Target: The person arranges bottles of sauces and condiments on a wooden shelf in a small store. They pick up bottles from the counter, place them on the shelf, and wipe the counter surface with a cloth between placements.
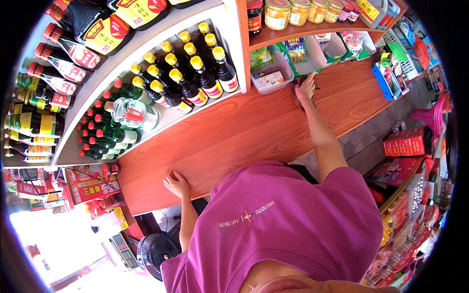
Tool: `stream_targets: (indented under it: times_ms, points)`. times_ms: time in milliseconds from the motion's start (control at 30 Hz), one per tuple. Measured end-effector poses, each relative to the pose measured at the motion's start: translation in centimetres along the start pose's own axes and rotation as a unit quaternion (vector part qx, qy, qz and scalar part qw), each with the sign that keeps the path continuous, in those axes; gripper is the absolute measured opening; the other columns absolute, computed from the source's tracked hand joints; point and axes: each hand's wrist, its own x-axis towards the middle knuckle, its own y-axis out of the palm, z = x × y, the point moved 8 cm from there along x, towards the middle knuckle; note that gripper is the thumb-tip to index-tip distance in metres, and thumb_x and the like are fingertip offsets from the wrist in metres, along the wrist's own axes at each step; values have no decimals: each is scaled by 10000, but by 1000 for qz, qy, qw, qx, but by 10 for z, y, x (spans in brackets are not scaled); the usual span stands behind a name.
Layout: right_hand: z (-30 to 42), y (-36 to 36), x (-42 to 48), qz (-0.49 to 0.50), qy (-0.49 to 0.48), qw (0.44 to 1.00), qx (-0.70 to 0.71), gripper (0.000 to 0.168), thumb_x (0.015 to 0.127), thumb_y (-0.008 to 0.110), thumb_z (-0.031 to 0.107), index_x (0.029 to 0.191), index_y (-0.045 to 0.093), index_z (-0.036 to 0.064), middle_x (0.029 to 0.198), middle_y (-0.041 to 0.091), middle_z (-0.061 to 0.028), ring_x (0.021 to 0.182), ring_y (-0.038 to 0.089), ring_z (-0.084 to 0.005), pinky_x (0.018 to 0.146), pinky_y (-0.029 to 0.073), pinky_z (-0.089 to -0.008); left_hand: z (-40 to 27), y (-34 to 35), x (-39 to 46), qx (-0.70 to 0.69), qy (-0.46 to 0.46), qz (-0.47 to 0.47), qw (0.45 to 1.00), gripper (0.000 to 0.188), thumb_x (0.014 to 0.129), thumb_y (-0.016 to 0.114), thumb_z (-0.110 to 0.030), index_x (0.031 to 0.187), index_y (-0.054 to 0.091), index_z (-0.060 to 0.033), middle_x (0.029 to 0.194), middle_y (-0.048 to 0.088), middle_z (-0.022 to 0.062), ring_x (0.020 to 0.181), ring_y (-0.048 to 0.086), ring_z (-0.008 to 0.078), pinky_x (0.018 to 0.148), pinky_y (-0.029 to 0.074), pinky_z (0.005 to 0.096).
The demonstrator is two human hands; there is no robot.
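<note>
My left hand (pixel 177 184) rests on the front part of a reddish wood-grain shelf board (pixel 220 139), thumb apart from the fingers, holding nothing. Farther right, my right hand (pixel 306 91) reaches to the back of the same board with its fingers stretched out. Beneath it lies a dark brown item (pixel 297 99), partly covered by the hand; what it is, and whether I grip it, I cannot tell. The fingertips are close to an open green-and-white carton (pixel 309 64). Just left of that hand stands a clear plastic tub (pixel 273 86) with packets inside.
Yellow-capped dark sauce bottles (pixel 198 78), red-capped green bottles (pixel 106 135) and a large clear jug (pixel 135 113) fill the left shelf. Glass jars (pixel 277 14) line the upper shelf. A blue box (pixel 384 82) sits at the right end. A black fan (pixel 157 252) stands lower left.
</note>
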Motion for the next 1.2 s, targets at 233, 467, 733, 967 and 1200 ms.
stream_targets:
  times_ms: [233, 467, 733, 967, 1200]
  points:
    - [-8, -6, -58, -10, -174, 967, -183, 693, 1010, 587, 393, 1628, 279, 329, 1579, 407, -109, 1419, 416, -361, 1068, 384, -658, 5, 6, 3, -5, -14, 12, 1000, 269, 946, 672, -236, 1120, 652, -32, 1176, 636, 186, 1140, 567, 400, 1005, 449, 517]
    - [57, -8, -152, 37, -366, 919, -140, 617, 992, 618, 435, 1567, 424, 325, 1537, 420, -112, 1399, 414, -383, 1080, 387, -642, 4, 5, 0, -22, -9, -4, 1000, 263, 936, 686, -223, 1112, 642, -33, 1200, 640, 168, 1150, 572, 389, 1017, 443, 511]
    - [151, 21, -224, 70, -461, 883, -50, 619, 961, 661, 346, 1541, 459, 269, 1512, 437, -152, 1375, 421, -413, 1073, 412, -583, 26, 5, 0, -129, -41, 24, 990, 278, 1001, 664, -209, 1187, 638, -4, 1165, 667, 186, 1107, 617, 346, 993, 484, 456]
    - [261, 86, -304, 87, -483, 871, 5, 607, 943, 673, 336, 1516, 490, 250, 1497, 451, -159, 1344, 435, -418, 1049, 422, -579, 61, -46, -34, -400, -160, 21, 902, 253, 1061, 633, -186, 1193, 623, 30, 1100, 652, 91, 969, 609, 136, 881, 523, 292]
    - [369, 133, -406, 103, -525, 844, 25, 590, 950, 644, 371, 1509, 501, 249, 1419, 481, -172, 1292, 440, -422, 1017, 419, -562, 111, -126, -37, -418, -211, 40, 883, 190, 1064, 612, -131, 1183, 642, 14, 974, 700, 79, 911, 672, 141, 837, 543, 277]
